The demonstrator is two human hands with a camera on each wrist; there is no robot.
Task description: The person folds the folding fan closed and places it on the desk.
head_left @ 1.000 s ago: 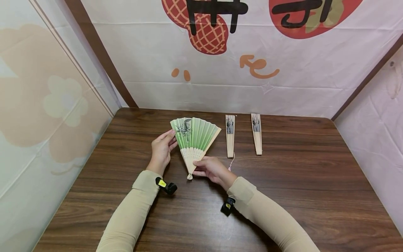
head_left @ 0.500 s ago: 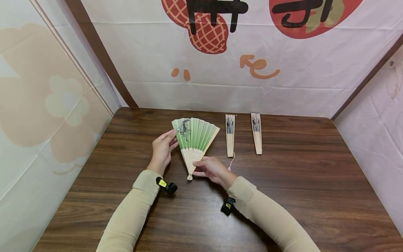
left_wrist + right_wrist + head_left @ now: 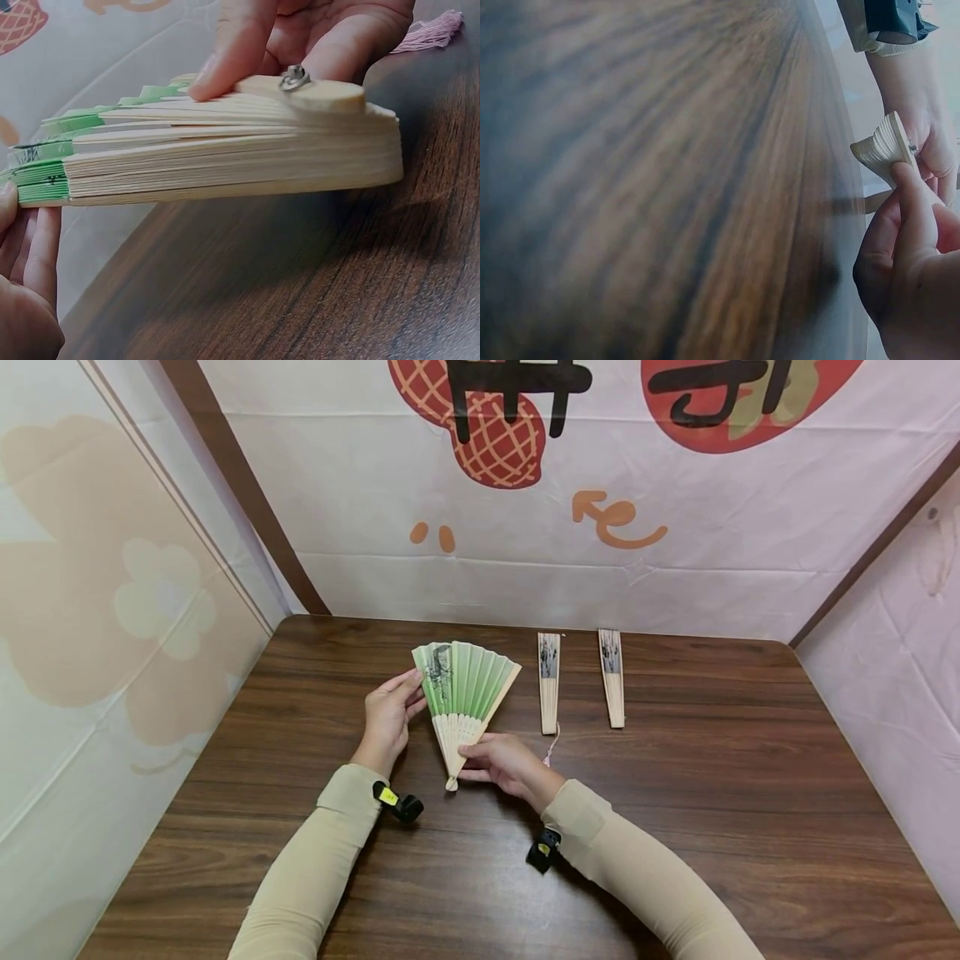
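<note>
A green folding fan [image 3: 468,681] with pale ribs and a dark printed drawing is partly spread between my hands. My left hand [image 3: 386,714] pinches its left edge between thumb and fingers. Near the pivot, my right hand [image 3: 506,764] grips the right guard stick, thumb on top. The left wrist view shows the stacked ribs [image 3: 225,150] side-on, with a metal ring [image 3: 294,78] at the pivot. In the right wrist view the pivot end of the fan [image 3: 889,146] stands above my right thumb; the green part is out of sight there.
Two closed folding fans with grey printed tops, one [image 3: 549,683] nearer the middle and one [image 3: 611,678] further right, lie on the brown wooden table [image 3: 712,793]. A pink tassel [image 3: 547,761] lies beside my right hand. Printed cloth walls [image 3: 465,585] surround the table.
The green fan's spread has narrowed slightly. Its left edge, with my left hand, has moved a little to the right, and its right edge has come a little to the left.
</note>
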